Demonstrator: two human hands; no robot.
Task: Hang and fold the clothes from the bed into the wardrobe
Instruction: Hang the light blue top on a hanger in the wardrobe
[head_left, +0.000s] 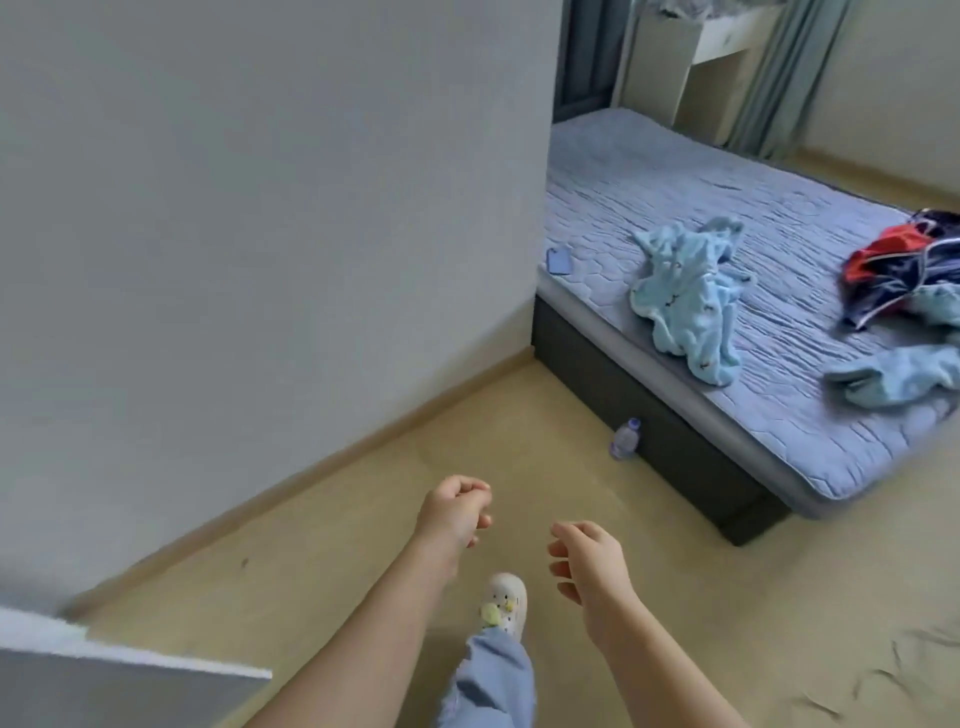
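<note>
1. left hand (457, 512): held out over the floor (337, 561), fingers loosely curled toward the palm, nothing in it.
2. right hand (592, 561): beside the left and apart from it, fingers relaxed and slightly bent, narrowly spread, nothing in it.
3. bed (675, 182): low, with a grey-blue quilted cover on a dark base. it lies ahead and to the right, well apart from both hands.
4. light blue garment (685, 296): crumpled on the bed near its near edge, with the lower end reaching that edge.
5. red and navy garment (904, 265): bunched on the bed at the right border of the view, touching a pale blue piece just below it.
6. second light blue garment (893, 382): rumpled on the bed toward the right, apart from the first.
7. phone (558, 261): flat on the bed, near the corner by the wall (260, 208).
8. bottle (625, 439): clear plastic, standing on the floor just beside the dark bed base.
9. white shoe (504, 605) and blue trouser leg (493, 675): on the floor between the two forearms.
10. white panel (104, 675): lower left, blurred. what it belongs to cannot be told.
</note>
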